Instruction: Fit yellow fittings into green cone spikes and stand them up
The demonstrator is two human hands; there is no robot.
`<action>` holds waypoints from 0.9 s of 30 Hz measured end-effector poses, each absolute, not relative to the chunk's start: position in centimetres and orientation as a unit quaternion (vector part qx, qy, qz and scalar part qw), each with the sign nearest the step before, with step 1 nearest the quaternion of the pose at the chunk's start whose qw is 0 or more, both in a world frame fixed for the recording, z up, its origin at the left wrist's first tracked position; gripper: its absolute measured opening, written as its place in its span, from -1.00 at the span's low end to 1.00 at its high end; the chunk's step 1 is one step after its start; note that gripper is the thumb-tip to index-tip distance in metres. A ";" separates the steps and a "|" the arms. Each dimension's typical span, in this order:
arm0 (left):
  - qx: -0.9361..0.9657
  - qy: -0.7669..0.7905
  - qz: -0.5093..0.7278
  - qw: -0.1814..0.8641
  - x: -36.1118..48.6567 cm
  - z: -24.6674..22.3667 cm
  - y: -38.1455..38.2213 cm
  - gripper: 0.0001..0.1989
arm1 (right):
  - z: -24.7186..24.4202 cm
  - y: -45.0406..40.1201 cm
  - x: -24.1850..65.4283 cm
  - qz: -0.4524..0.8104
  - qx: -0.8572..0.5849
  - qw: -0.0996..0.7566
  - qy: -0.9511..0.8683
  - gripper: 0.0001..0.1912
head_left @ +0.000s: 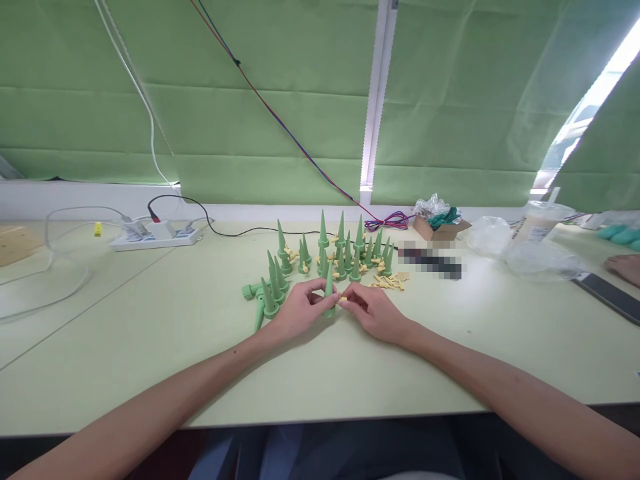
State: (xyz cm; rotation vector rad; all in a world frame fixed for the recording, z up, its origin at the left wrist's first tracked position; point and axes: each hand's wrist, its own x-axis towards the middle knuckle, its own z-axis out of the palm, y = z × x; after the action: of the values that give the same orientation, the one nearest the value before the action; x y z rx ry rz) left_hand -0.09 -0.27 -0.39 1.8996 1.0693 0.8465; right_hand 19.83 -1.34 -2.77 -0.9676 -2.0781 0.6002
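Observation:
My left hand (304,308) grips a green cone (329,283) that stands upright, point up, near the middle of the table. Close against its right side, my right hand (375,312) pinches a small yellow piece (343,300), partly hidden by the fingertips. Behind both hands is a group of upright green cones (323,230), several with yellow pieces on them. More green cones (270,300) are left of my left hand, some upright and some lying down. A small pile of loose yellow pieces (389,281) lies behind my right hand.
A white power strip (155,237) with cables is at the back left. At the back right are a cardboard box (440,230), plastic bags (490,235) and a drink cup (537,223). Another person's hand (625,267) rests near a phone (610,297) at the right edge.

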 end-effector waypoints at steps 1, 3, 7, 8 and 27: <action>0.749 0.420 0.332 0.390 -0.1 -0.3 -0.3 -0.70 | -2.8 -1.3 19.8 0.230 -0.378 0.376 -0.814 -0.84; 0.751 0.418 0.331 0.388 -0.1 -0.3 -0.3 -0.72 | -2.9 -1.3 19.9 0.221 -0.377 0.375 -0.818 -0.83; 0.753 0.416 0.332 0.387 -0.1 -0.2 -0.4 -0.75 | -3.1 -1.1 19.9 0.206 -0.369 0.373 -0.826 -0.81; 0.753 0.415 0.332 0.388 -0.1 -0.2 -0.4 -0.76 | -3.1 -1.1 19.9 0.203 -0.367 0.372 -0.828 -0.80; 0.736 0.421 0.342 0.406 0.0 -0.2 -0.3 -0.71 | -2.6 -1.2 19.8 0.205 -0.375 0.399 -0.811 -0.91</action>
State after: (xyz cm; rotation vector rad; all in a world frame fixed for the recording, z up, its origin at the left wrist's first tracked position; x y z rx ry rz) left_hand -0.04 -0.31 -0.16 1.8560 1.0612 0.8631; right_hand 19.83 -1.24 -2.59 -0.9499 -2.0522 0.5196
